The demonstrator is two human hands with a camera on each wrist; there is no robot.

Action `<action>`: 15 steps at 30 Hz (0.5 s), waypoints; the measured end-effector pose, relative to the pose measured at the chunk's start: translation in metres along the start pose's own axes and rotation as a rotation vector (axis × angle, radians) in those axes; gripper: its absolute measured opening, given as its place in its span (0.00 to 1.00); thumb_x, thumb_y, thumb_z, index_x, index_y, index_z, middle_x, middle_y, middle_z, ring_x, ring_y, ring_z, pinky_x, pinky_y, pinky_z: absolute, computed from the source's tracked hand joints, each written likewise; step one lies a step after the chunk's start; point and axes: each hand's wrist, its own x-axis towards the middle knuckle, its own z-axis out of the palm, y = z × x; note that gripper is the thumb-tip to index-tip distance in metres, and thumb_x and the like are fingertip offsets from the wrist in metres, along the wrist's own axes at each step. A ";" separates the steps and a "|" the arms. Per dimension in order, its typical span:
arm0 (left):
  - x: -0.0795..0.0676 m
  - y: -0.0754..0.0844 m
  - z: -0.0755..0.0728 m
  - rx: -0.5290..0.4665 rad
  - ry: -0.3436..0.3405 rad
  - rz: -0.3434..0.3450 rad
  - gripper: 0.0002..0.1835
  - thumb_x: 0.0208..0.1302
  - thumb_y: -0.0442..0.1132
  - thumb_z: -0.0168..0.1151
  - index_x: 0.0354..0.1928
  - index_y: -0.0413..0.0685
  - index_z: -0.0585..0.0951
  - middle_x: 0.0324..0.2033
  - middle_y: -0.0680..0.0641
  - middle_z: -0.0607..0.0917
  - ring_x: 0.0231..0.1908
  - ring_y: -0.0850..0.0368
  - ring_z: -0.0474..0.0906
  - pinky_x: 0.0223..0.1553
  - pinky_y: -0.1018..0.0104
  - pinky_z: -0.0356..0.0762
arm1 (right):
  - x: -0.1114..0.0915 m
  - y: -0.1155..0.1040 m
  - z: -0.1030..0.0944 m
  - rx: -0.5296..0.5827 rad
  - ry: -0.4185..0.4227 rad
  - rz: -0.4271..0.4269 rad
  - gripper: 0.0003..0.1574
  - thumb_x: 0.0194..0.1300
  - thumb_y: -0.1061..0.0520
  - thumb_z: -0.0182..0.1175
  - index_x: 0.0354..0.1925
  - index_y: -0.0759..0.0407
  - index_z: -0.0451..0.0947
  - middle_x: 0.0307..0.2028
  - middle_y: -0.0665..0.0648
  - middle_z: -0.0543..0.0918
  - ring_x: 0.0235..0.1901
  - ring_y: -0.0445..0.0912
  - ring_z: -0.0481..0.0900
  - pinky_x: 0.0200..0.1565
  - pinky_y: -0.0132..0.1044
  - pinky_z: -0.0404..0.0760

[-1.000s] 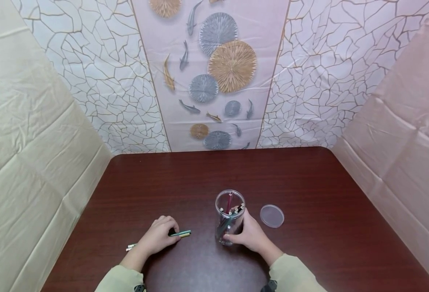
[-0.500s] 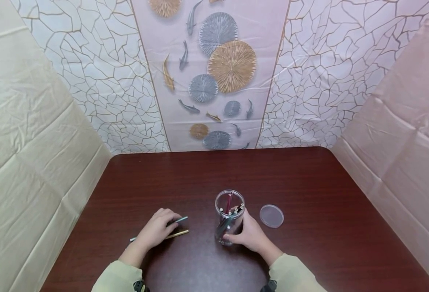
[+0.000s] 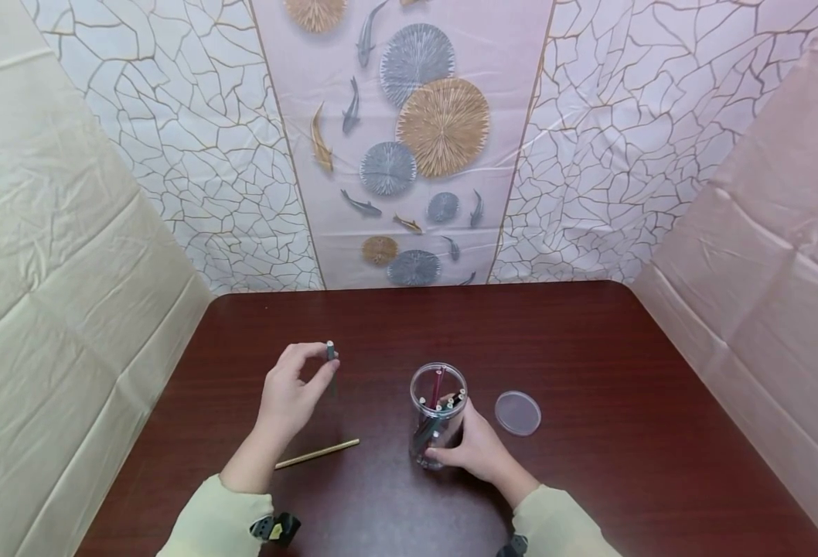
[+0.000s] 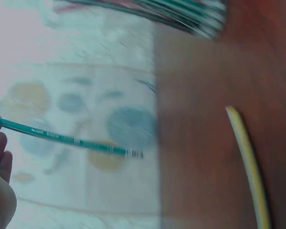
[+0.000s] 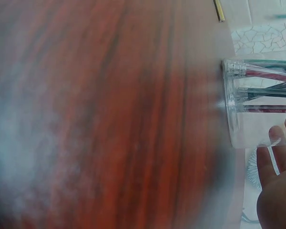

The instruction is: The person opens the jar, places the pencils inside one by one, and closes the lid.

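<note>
My left hand is raised over the left half of the table and pinches a green pencil by one end between thumb and fingers. In the left wrist view the pencil's metal-banded eraser end points away from the hand. Below that hand a yellow pencil lies on the table, partly behind the wrist. My right hand grips a clear plastic jar that stands upright and open at the top. Several dark, green and red pencils lean inside it.
A clear round lid lies flat to the right of the jar. The dark red-brown table reaches back to a patterned cloth wall, with plain cloth on both sides.
My left hand was down over the green and yellow pencils; it has lifted up and back with the green one, turned upright. The yellow pencil stayed behind. My right hand and the jar held still.
</note>
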 end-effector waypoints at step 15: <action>0.020 0.055 -0.005 -0.541 0.204 -0.053 0.12 0.54 0.21 0.63 0.39 0.26 0.71 0.33 0.57 0.85 0.37 0.61 0.81 0.38 0.73 0.72 | -0.001 0.000 0.000 -0.005 -0.001 0.000 0.49 0.36 0.47 0.78 0.54 0.55 0.65 0.45 0.49 0.79 0.46 0.43 0.76 0.49 0.40 0.73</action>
